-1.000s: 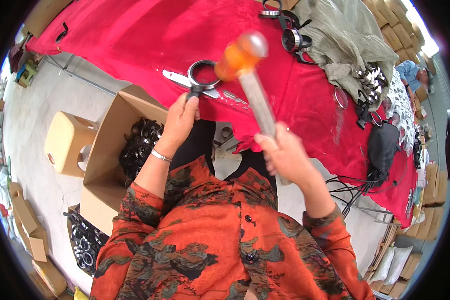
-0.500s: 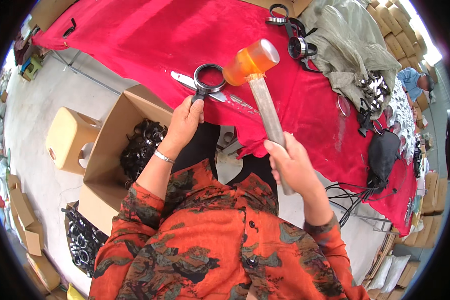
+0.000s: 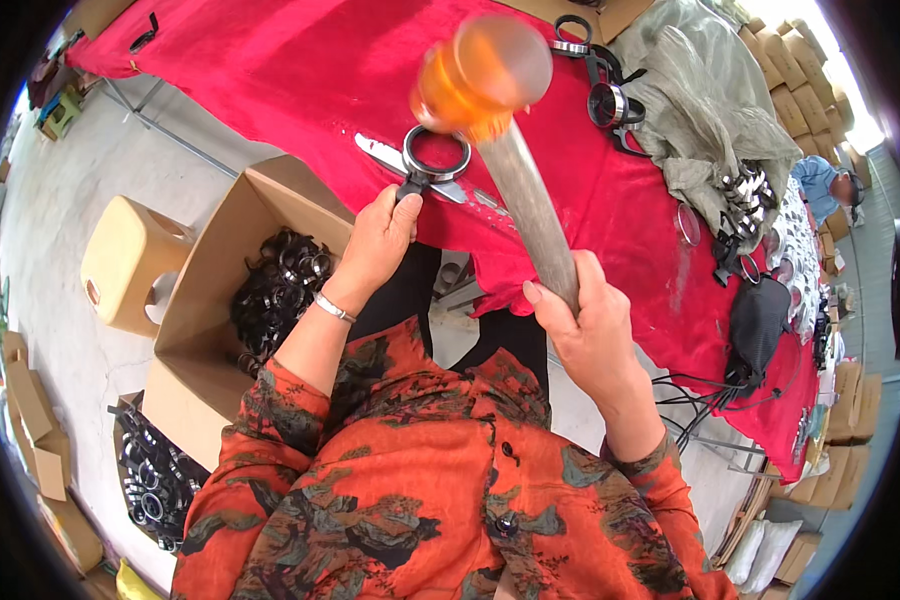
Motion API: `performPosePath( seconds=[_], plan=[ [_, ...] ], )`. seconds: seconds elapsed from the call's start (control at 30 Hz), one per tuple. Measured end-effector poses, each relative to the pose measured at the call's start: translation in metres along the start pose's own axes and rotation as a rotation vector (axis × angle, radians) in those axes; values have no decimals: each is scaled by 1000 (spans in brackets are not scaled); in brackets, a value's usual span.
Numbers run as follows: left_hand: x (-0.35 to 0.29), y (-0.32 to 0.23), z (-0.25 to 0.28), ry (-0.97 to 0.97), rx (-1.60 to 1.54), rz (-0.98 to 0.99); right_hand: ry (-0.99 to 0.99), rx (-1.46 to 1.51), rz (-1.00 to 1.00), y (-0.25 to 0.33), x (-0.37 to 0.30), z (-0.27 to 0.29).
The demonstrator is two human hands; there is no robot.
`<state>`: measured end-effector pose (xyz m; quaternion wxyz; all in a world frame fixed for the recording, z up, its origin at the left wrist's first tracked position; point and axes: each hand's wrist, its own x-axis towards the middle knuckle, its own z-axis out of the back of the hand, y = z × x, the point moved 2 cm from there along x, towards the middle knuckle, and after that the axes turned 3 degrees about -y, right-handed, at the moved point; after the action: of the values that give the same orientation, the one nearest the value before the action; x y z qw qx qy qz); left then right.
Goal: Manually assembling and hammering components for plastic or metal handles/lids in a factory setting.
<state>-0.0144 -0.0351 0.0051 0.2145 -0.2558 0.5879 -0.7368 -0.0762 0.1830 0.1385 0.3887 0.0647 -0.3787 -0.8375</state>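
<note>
My left hand is closed on the short handle of a black ring-shaped part with a silver rim. The ring rests on or just above the red cloth, over a worn whitish patch. In my right hand is a mallet with a grey handle and a translucent orange head, gripped near the handle's lower end. The mallet's head is raised above and to the right of the ring, a little blurred, and covers some cloth behind it.
A red-covered table spans the far side. More black rings lie by a grey-green sheet. At left stand a cardboard box of black parts and a cream stool. A black bag with cables sits right; another person is beyond.
The mallet's head has swung up and away from the ring, toward the far side, and looks larger. My right hand has risen slightly. The left hand still holds the ring by its handle.
</note>
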Motion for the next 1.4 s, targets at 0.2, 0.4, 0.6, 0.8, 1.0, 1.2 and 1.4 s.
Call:
performPosePath(
  seconds=[0.2, 0.4, 0.6, 0.8, 1.0, 1.2, 1.4],
  plan=[
    [5, 6, -7, -75, 69, -140, 194, -408, 33, -5, 19, -35],
    [1, 11, -7, -13, 54, -116, 291, -166, 47, 22, 34, -20],
    [0, -2, -9, -59, 95, -93, 173, -339, 43, -5, 48, -30],
    [-2, -8, 3, 94, 22, 63, 238, 166, -417, -20, 59, 5],
    [-33, -4, 81, 124, -179, 221, -17, -13, -441, -84, 4, 66],
    [-37, 5, 155, -35, 667, -1, -275, -499, -187, -128, -28, 98],
    [53, -101, 8, 175, 360, -240, -532, -747, -24, -149, -40, 87]
  ],
)
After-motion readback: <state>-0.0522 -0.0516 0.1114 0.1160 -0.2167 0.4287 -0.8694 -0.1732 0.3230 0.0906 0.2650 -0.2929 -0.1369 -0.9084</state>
